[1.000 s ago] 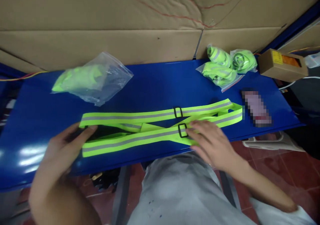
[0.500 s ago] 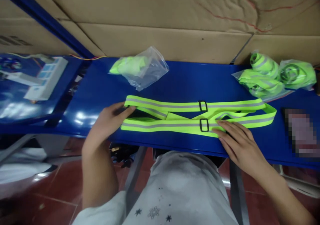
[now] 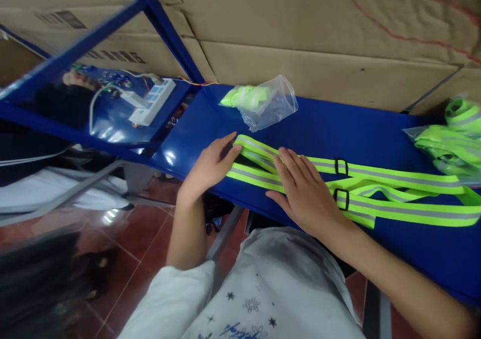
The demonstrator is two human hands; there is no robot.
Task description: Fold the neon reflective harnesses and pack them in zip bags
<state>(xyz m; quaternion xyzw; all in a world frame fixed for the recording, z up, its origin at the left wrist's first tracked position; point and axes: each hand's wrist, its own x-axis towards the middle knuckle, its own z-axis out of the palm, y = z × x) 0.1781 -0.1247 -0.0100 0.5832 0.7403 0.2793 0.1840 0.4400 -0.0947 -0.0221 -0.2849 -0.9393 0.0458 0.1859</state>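
Both open, flat on neon strap (image 3: 413, 211): left hand (image 3: 208, 171), right hand (image 3: 304, 193) (carton print (image 3: 112, 56) illegible)

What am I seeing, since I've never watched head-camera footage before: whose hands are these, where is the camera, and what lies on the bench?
No machine here: these are a person's two bare hands, filmed by a camera worn on the head, looking down. On the blue bench lies a neon yellow reflective strap with two black buckles. The left hand touches the strap's left end; the right hand lies flat on it alongside. Neither grips anything. Behind sit a clear bag with something neon inside, and more bagged straps at the far right. Cardboard lines the back.
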